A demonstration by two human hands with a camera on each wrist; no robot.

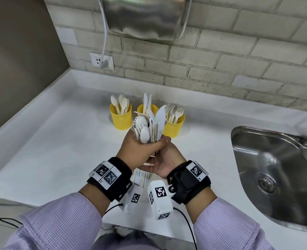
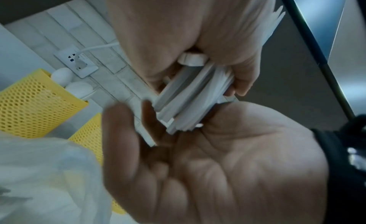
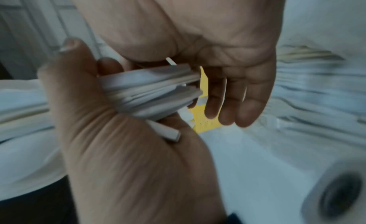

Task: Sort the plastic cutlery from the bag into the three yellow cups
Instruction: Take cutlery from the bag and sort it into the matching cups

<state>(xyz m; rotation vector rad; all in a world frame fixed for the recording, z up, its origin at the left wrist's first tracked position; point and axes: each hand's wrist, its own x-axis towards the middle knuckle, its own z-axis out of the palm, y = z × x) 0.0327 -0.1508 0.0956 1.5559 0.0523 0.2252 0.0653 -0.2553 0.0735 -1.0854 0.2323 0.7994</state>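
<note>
Yellow cups (image 1: 120,116), three, left hand (image 1: 140,150) gripping cutlery bundle (image 1: 149,127), right hand (image 1: 164,163) open beneath.

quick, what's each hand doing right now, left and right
Left hand: fingers curled round a mixed cutlery bundle, gripping it.
Right hand: open, palm under the bundle's handle ends.

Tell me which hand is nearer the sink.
Right. The right hand is under the cutlery bundle, on the side toward the sink; the left hand grips the bundle farther from it.
</note>
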